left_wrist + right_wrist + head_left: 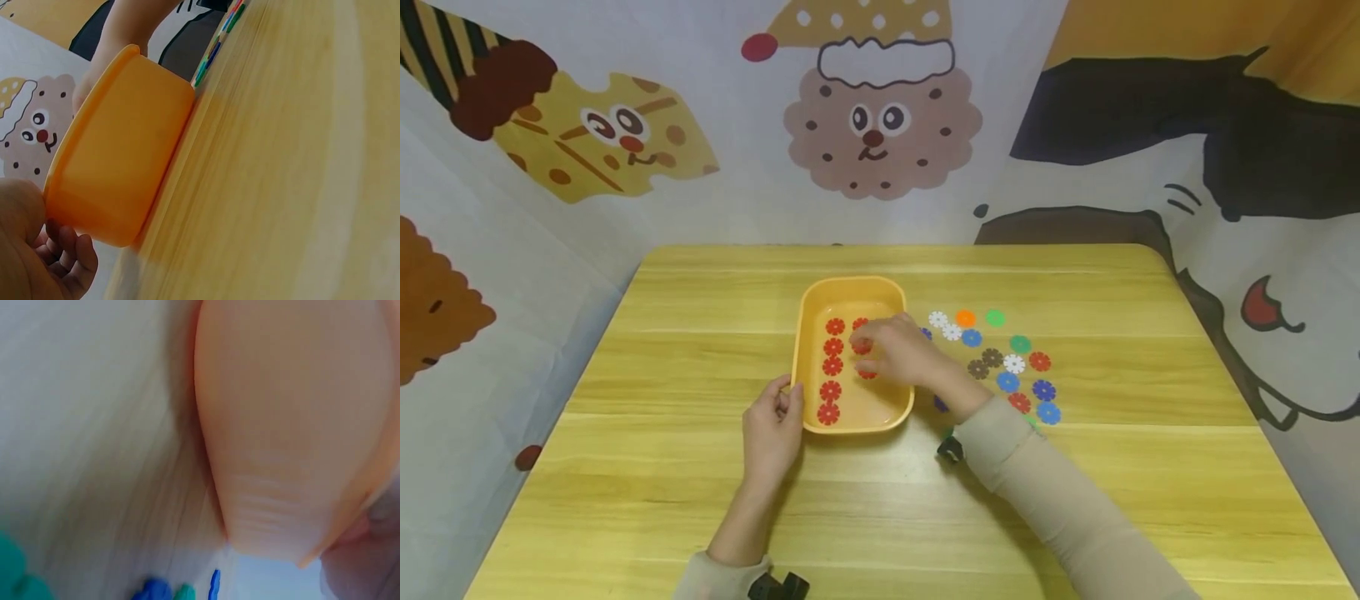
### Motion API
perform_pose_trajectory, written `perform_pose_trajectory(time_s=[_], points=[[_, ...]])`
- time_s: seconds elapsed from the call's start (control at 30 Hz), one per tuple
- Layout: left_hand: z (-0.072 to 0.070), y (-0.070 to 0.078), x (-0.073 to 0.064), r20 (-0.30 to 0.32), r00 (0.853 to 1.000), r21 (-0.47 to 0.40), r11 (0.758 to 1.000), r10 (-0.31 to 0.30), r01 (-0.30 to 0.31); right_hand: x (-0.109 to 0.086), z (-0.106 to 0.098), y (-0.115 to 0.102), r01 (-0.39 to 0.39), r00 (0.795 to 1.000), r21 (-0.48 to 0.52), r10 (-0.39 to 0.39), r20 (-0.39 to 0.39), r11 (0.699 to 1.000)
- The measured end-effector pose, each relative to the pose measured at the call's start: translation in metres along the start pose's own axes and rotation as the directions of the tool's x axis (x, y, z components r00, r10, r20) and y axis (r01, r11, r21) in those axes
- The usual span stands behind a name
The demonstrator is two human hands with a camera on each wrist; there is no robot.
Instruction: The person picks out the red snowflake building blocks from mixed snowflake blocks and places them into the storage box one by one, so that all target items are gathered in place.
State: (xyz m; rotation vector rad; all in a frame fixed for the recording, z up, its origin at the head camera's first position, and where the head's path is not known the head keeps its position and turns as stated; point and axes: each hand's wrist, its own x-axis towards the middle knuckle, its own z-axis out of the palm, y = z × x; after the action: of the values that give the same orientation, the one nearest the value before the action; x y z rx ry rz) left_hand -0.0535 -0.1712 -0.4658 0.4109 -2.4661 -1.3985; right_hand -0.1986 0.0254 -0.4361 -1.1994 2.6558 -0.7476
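Observation:
A yellow-orange plastic tray [854, 423] sits on the table. Along its left side lies a column of several red snowflake discs [832, 366], and more red snowflake discs [868, 372] form a second column, partly covered by my right hand [902, 352]. That hand reaches in over the right rim, thumb and forefinger parted around a red disc in the second column. My left hand [772, 433] holds the tray's near-left side, thumb by the rim and fingers curled against the outer wall [119, 150]. In the right wrist view, the tray's wall hides most of the right hand.
Loose snowflake discs in white, orange, green, blue, brown and red [1014, 363] lie scattered on the wooden table [700, 333] right of the tray, some beneath the right forearm. A cartoon-printed cloth [880, 217] hangs behind the table.

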Motion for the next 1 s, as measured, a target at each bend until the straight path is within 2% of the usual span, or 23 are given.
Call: perform_pose_trajectory(time_s=[0.13, 0.23, 0.33, 0.43, 0.67, 1.0], points=[[0.001, 0.000, 0.000, -0.004, 1.000, 0.003, 1.000, -0.003, 0.003, -0.007, -0.006, 0.007, 0.046, 0.986, 0.169, -0.017, -0.167, 0.985], [0.001, 0.001, 0.000, -0.006, 1.000, 0.002, 1.000, -0.002, 0.002, -0.014, -0.010, 0.015, 0.085, 0.964, 0.204, -0.029, -0.266, 0.975], [0.001, 0.002, 0.000, -0.009, 1.000, 0.003, 1.000, 0.001, -0.001, -0.021, -0.014, 0.024, 0.112, 0.944, 0.207, -0.039, -0.327, 0.972], [0.001, 0.002, 0.000, -0.013, 1.000, 0.004, 1.000, 0.009, -0.009, -0.028, -0.018, 0.032, 0.118, 0.936, 0.226, -0.032, -0.352, 0.967], [0.002, 0.002, 0.001, -0.025, 0.999, 0.002, 0.999, 0.038, -0.038, -0.045, -0.033, 0.048, 0.049, 0.935, 0.229, 0.036, -0.352, 0.972], [0.001, 0.002, 0.001, -0.022, 0.999, 0.009, 0.999, 0.036, -0.036, -0.067, -0.047, 0.068, -0.010, 0.926, 0.206, 0.087, -0.367, 0.978]])
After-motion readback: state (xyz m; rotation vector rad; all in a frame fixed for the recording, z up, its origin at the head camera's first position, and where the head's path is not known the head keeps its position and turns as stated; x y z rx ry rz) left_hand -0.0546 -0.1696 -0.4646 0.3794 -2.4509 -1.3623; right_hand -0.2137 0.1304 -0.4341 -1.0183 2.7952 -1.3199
